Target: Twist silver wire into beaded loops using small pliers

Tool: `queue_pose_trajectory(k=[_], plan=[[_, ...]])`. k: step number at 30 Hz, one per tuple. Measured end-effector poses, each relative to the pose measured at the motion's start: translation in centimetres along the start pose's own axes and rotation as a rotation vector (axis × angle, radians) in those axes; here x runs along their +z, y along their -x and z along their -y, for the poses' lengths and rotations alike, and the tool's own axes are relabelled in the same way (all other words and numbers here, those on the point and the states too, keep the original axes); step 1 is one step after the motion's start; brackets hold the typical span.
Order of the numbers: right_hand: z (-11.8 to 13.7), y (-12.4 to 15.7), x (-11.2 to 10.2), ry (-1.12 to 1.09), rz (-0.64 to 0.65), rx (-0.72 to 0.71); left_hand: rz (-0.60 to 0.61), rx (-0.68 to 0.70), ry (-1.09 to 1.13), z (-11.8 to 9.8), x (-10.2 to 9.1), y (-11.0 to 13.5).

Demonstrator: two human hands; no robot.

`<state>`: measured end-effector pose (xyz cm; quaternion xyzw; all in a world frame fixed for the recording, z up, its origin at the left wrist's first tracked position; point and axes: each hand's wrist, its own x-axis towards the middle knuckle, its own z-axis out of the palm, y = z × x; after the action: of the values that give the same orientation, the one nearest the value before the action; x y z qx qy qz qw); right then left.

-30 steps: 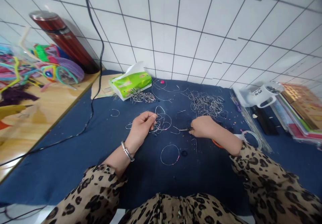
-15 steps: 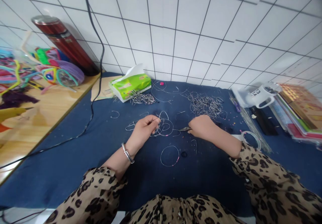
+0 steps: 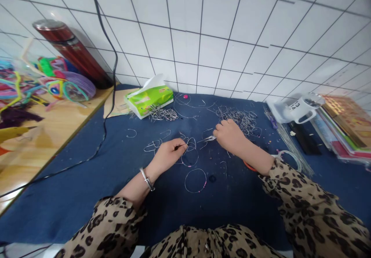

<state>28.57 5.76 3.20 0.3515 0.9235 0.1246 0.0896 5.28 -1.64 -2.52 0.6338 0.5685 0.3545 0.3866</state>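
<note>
Left grip (image 3: 166,155) pinching wire loop (image 3: 189,163), right grip (image 3: 230,136) clamping metal tool (image 3: 210,138), wire heap (image 3: 242,118) behind

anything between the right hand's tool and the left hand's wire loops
Nothing blocks: only loose wire bits lie between the tool in the right hand and the wire loops in the left hand.
</note>
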Motion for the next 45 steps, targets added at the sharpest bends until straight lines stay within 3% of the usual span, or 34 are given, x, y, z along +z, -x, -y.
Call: queue_pose_trajectory(k=[5,8,11,20,26,33,35,39,41,45], plan=[[-1.4,0.9,0.8,-0.251,0.344,0.231,-0.011,0.045,-0.09,0.2,0.2,0.1],[-2.0,1.1,0.7,-0.545,0.586,0.175,0.0,0.062,-0.148,0.2,0.3,0.1],[-2.1,0.6,0.7,-0.761,0.746,0.165,0.001,0.074,-0.166,0.2,0.4,0.2],[-1.5,-1.8,0.2,-0.671,0.998,0.208,-0.007,0.055,-0.194,0.1,0.0,0.2],[-1.5,-2.5,1.0,-0.69,1.073,0.207,0.036,0.043,-0.277,-0.2,0.0,0.2],[-2.9,-2.0,1.5,-0.735,1.044,0.181,0.055,0.024,-0.337,-0.2,-0.1,0.3],[-3.0,-2.0,1.2,-0.683,0.986,0.184,0.06,0.025,-0.363,-0.2,-0.1,0.3],[-2.3,-2.4,0.3,-0.365,0.702,0.203,0.057,0.032,-0.447,-0.4,-0.1,0.3],[-2.0,-2.5,0.1,-0.274,0.639,0.2,0.049,0.034,-0.492,-0.4,0.0,0.3],[-2.4,-2.3,0.1,-0.287,0.783,0.185,0.033,0.041,-0.564,-0.4,0.2,0.4]])
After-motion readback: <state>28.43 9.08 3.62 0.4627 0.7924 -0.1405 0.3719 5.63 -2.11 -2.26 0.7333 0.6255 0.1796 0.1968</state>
